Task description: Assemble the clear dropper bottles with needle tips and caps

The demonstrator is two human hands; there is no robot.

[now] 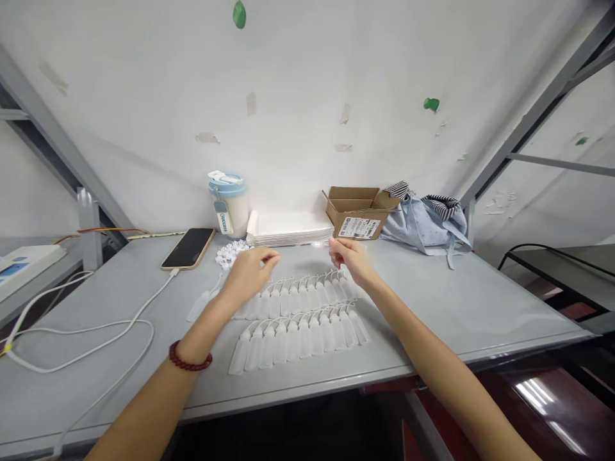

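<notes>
Beaded bracelet [189,358] on my left wrist sits closest, at 7 o'clock. Beyond it, two rows of small white vials [300,336] lie flat on the grey surface [456,307] at dead centre. I count about eleven in the front row; the back row is partly hidden. They look light, soft-walled and slippery, best pinched at the body, not by the thin cap tether. My left hand [250,272] hovers with fingers bunched closed, and I can't tell whether it holds anything. My right hand [350,256] pinches one clear tube [321,244]. One phone [188,248], one cup [229,203] and one box [358,208] stand at the back.
</notes>
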